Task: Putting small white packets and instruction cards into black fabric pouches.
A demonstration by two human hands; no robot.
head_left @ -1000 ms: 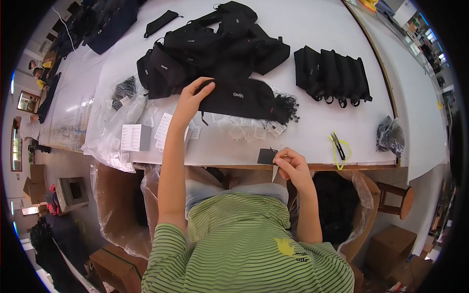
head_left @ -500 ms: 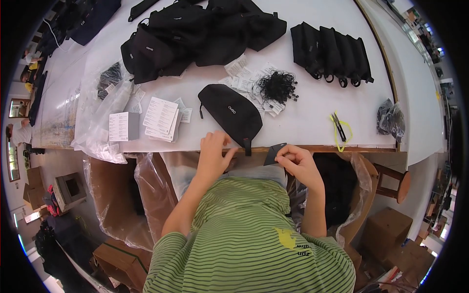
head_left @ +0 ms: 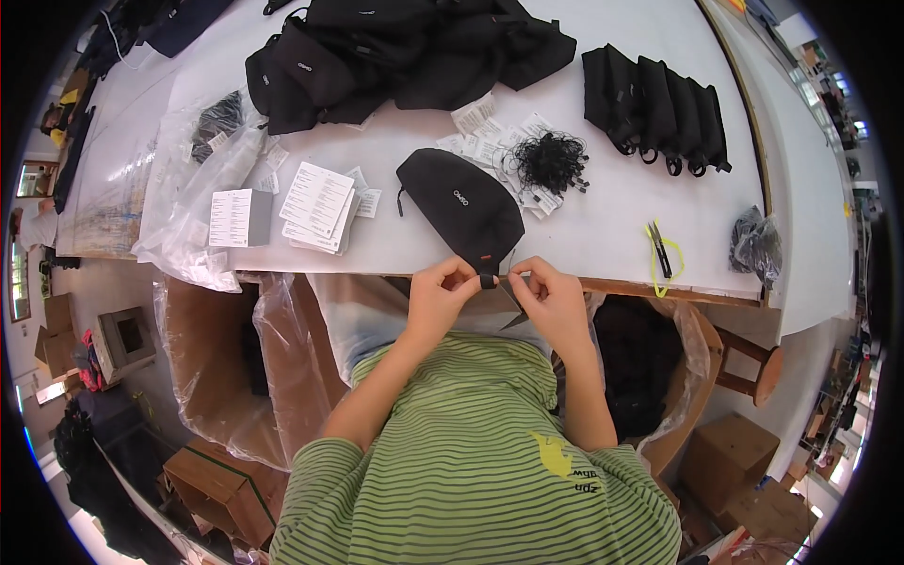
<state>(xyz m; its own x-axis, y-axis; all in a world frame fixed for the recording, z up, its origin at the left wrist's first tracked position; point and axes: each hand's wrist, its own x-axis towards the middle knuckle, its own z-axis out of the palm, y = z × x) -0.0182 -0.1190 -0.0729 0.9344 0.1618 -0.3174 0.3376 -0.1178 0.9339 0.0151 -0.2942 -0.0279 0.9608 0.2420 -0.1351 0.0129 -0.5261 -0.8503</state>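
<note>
A black zip pouch (head_left: 457, 202) lies at the table's front edge, with its short strap loop (head_left: 488, 281) toward me. My left hand (head_left: 441, 299) pinches that loop between thumb and fingers. Close beside it, my right hand (head_left: 554, 299) is closed in a pinch on a dark hang tag, apparently by its thin cord. The dark hang tag (head_left: 515, 320) hangs below the table edge, partly hidden by my right hand. The fingertips of both hands are nearly touching.
Printed white cards (head_left: 315, 207) stand in stacks at left, next to a clear plastic bag (head_left: 184, 217). Black corded tags (head_left: 551, 162) lie tangled beyond the pouch. Black pouches (head_left: 424, 56) are heaped behind; more pouches (head_left: 659, 108) stand in a row. Thread snips (head_left: 662, 252) rest at right.
My left hand has moved right and taken hold of the strap loop. My right hand has brought the hang tag left to the loop. The view has shifted slightly.
</note>
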